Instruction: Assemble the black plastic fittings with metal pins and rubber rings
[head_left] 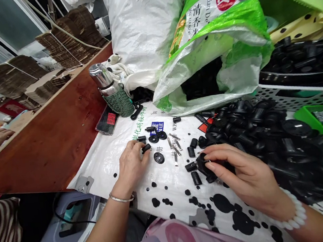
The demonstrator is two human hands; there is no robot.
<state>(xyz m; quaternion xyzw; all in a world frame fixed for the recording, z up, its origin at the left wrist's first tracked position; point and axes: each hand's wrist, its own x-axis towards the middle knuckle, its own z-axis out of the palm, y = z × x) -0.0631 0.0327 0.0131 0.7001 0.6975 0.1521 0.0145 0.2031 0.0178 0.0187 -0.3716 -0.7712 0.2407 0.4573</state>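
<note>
A: Hand poses?

B: Left hand [132,160] is held palm down near the centre, forearm angled up from the lower left, fingers curled. A small black cylinder [146,148] is pinched between thumb and index. Whether it is lifted cannot be told.

A: Right?

B: Right hand [241,174] is brought in from the lower right, back of the hand up, wrist slanted toward the centre. Thumb is set below, the longer fingers above; a dark fitting [205,166] is gripped at their tips, right of centre. A bit of shiny wire is seen at the fingertips; the rest is partly hidden.

A: Materials between them?

B: Thin flat metal strips [175,147] are scattered mid-frame, dull silver. To their left, a round spoked disc [159,157] is laid flat, black, plastic-looking. All are carried by a desk [95,160] covered with a white sheet [170,192], slightly glossy, printed and creased, marked with rounded black patches at bottom centre.

A: Around that?

B: Glossy black parts [269,135], mostly stubby and cylindrical, are heaped at the right. A crinkled green-and-white bag [240,68] is stood at upper right, mouth open, dark contents inside. At upper centre-left, a polished metal flask [110,84] is wrapped in green netted fabric. A reddish wooden board [47,131] is fixed along the left side.
</note>
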